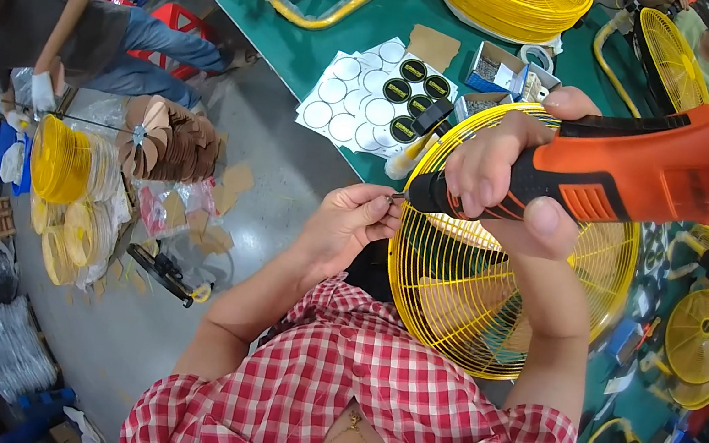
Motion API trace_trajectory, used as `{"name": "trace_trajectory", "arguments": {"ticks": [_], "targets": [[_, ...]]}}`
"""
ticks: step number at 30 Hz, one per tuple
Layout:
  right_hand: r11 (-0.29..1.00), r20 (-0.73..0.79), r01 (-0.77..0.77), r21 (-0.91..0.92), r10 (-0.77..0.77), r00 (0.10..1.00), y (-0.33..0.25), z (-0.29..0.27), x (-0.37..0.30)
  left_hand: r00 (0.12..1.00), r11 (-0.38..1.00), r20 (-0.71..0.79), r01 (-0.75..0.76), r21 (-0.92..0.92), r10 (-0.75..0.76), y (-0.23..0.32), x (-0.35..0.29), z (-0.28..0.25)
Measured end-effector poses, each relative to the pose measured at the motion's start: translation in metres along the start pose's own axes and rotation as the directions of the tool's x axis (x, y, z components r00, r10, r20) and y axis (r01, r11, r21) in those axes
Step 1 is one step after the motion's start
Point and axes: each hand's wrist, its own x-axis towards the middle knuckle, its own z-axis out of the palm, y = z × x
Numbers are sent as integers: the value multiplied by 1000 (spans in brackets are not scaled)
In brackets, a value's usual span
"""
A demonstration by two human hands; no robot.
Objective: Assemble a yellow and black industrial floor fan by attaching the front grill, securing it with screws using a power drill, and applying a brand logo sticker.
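My right hand point(511, 168) is wrapped round an orange and black power screwdriver point(648, 180), held level with its nose toward the left. At that nose, my left hand point(356, 222) is closed in a pinch. A small dark piece shows between those fingers and the driver's tip, too small to name. Behind and below the driver is a fan with a round yellow wire guard point(449, 329), its blades visible through the wires. The driver and my right forearm cover part of the guard.
A green table point(345, 44) carries sheets of round stickers point(360, 97), small boxes of screws point(495, 67), a tape roll point(538, 58) and stacked yellow guards point(509, 5). More fans point(701, 334) stand right. At left, a gloved person point(50, 34) stands by yellow rings point(60, 161).
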Motion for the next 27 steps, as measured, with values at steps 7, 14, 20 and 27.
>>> {"name": "trace_trajectory", "arguments": {"ticks": [7, 14, 20, 27], "targets": [[997, 53, -24, 78, 20, 998, -3, 4, -6, 999, 1000, 33, -7, -13, 7, -5, -14, 3], [984, 55, -103, 148, 96, 994, 3, 3, -19, 989, 990, 35, 142, 5, -142, -8, -28, -1], [956, -24, -151, 253, 163, 986, 19, 5, -41, 987, 966, -127, 129, 225, -102, -26, -32, -5], [916, -109, -358, -179, 344, 933, 48, -2, -68, 904, 604, -106, -185, 775, 414, -67, -26, -47]]}}
